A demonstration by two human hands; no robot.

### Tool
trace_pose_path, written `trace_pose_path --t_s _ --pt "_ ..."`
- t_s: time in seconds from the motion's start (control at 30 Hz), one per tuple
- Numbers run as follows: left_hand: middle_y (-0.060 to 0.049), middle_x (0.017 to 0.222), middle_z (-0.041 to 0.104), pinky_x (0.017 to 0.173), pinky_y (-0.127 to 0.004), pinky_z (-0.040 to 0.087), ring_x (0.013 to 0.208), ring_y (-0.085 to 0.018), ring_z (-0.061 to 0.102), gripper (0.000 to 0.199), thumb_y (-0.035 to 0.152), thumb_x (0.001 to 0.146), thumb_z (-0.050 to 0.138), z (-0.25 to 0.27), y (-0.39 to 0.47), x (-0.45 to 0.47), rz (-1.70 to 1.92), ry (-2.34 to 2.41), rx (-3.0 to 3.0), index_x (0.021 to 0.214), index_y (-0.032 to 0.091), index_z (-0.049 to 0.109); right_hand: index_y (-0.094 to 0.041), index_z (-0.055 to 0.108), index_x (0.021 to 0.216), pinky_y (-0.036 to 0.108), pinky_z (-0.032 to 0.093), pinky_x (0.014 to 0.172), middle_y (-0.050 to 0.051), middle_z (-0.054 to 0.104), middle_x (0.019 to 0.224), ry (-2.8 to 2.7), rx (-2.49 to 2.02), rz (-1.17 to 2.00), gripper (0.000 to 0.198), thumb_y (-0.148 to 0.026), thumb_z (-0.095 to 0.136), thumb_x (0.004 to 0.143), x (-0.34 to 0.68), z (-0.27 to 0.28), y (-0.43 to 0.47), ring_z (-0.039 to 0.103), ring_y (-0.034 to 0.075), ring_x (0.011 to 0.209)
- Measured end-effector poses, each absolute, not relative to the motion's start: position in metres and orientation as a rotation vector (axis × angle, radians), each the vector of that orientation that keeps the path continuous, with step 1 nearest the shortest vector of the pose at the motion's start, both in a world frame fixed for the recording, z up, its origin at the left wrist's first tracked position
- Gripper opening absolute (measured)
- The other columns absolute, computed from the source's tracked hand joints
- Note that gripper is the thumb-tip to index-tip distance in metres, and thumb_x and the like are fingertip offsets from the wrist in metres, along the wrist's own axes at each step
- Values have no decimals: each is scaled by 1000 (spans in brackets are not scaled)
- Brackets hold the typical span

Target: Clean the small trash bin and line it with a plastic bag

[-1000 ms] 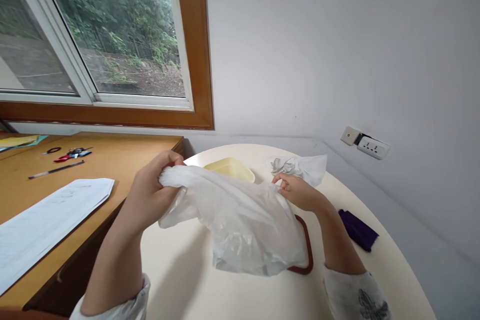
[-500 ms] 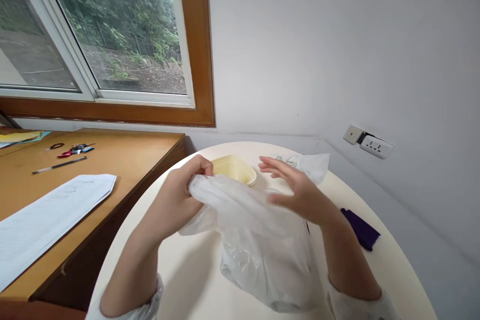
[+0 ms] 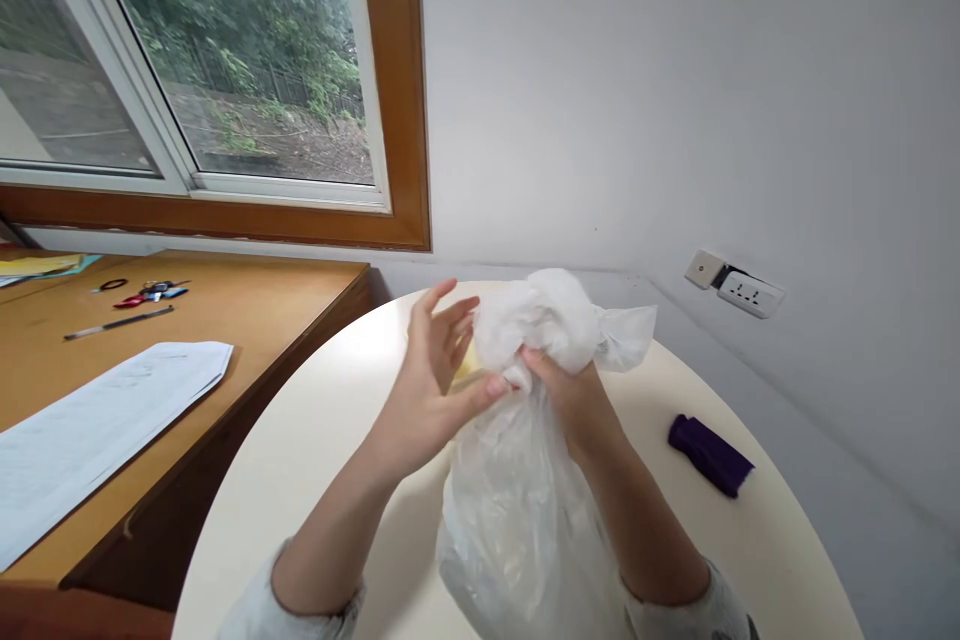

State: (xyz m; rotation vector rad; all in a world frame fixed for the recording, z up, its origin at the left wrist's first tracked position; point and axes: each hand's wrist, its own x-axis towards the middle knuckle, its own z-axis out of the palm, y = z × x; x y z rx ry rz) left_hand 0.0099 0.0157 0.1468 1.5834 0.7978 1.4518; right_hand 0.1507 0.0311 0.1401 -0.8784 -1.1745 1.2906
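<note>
A white translucent plastic bag (image 3: 525,510) stands before me, its neck gathered and its top puffed out above. My right hand (image 3: 577,400) is wrapped round the gathered neck, thumb across the front. At the left of the neck, my left hand (image 3: 431,385) is open with fingers spread; its thumb tip is at the twisted plastic. What the bag holds cannot be made out through the film. Behind my left fingers shows a bit of a pale yellow container (image 3: 469,362), mostly hidden.
A second clear plastic bag (image 3: 628,335) lies behind my right hand on the round cream table (image 3: 315,460). To the right is a folded purple cloth (image 3: 711,453). The wooden desk (image 3: 300,295) at left bears paper sheets (image 3: 127,420), a pen (image 3: 120,322) and keys (image 3: 154,293).
The bag's loose top has been drawn up and gathered. My right hand has closed round its neck, while my left hand has let go of the bag's edge and opened.
</note>
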Motion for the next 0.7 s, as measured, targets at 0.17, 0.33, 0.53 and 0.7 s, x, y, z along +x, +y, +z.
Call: trace_pose_path --t_s 0.17,0.33,0.53,0.7 --pt "-11 137 35 99 -43 36 124 -26 39 103 30 63 74 140 11 28 1013 867 1613 138 33 4 -20 64 87 25 48 60 0 65 71 -850 -859 1315 27 -41 66 69 151 140 30 61 14 64" --pt "-5 135 40 98 -38 37 122 -25 40 70 26 71 65 135 10 32 815 1021 1889 132 30 31 -17 62 80 23 48 51 3 66 73 -666 -789 1397 30 -46 61 72 170 149 33 60 14 59" --pt "-2 110 59 84 -32 43 100 -21 53 36 25 82 47 136 18 22 645 1018 1990 118 27 49 -19 48 65 16 43 44 -5 49 55 -439 -443 1318 25 -33 47 85 221 162 54 49 5 45" --pt "-3 106 61 79 -30 45 95 -21 56 30 28 83 47 139 22 13 591 1057 1943 112 24 53 -18 41 64 12 40 43 -8 39 51 -343 -296 1175 22 -18 40 86 259 155 69 42 2 40"
